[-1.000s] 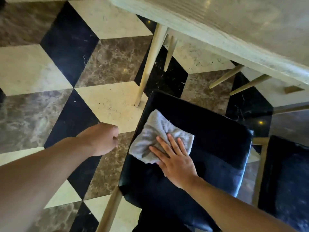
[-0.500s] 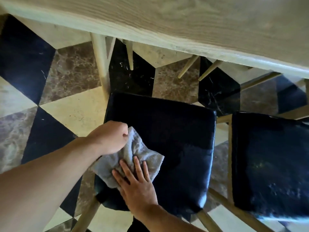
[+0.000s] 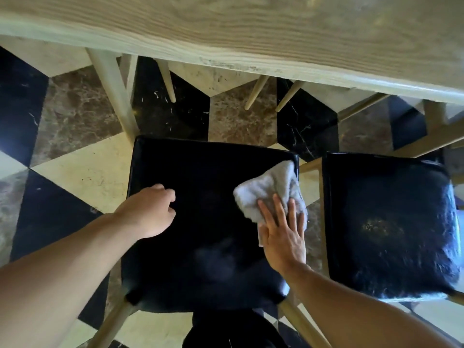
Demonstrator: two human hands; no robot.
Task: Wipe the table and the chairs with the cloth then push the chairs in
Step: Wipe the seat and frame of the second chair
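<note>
Black padded chair seat (image 3: pixel 200 222) fills the centre of the frame, seen from above. The right hand (image 3: pixel 283 234) lies flat with fingers spread on a crumpled grey cloth (image 3: pixel 270 188), pressing it onto the seat's right edge near the upper right corner; the open palm seems meant to spread pressure for wiping. The left hand (image 3: pixel 148 212) hangs over the left part of the seat, fingers curled loosely and holding nothing; whether it touches the seat is unclear, though it may be there for balance. A second black seat (image 3: pixel 386 222) sits just beside the first, at the right of the frame, with a dusty-looking patch. Across the top runs the pale wooden table (image 3: pixel 251 33), with slim wooden legs below it. Both chairs stand clear of the table edge, so pushing them in is likely not yet done. Underneath is a patterned marble floor (image 3: pixel 75 172).
</note>
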